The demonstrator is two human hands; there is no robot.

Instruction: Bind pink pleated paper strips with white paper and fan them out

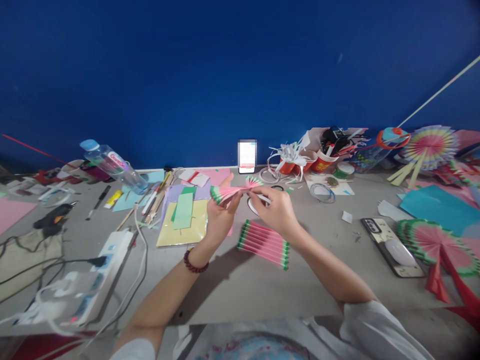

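Above the grey table, my left hand (219, 216) is closed on a pleated pink paper strip with green edges (231, 191), gripping it near its left end. My right hand (275, 209) is closed in a pinch at the strip's middle, where the pleats fan out. A white tape roll (258, 204) lies just under my right fingers. A second pleated pink and green paper piece (264, 243) lies flat on the table below my right wrist. A dark red bead bracelet (194, 265) circles my left wrist.
Yellow, green and purple paper sheets (183, 220) lie left of my hands. A power strip with cables (98, 272), a glue gun (52, 220) and a plastic bottle (112, 164) sit at the left. Red cups (318, 160), a phone (390, 245) and finished paper fans (438, 240) are at the right.
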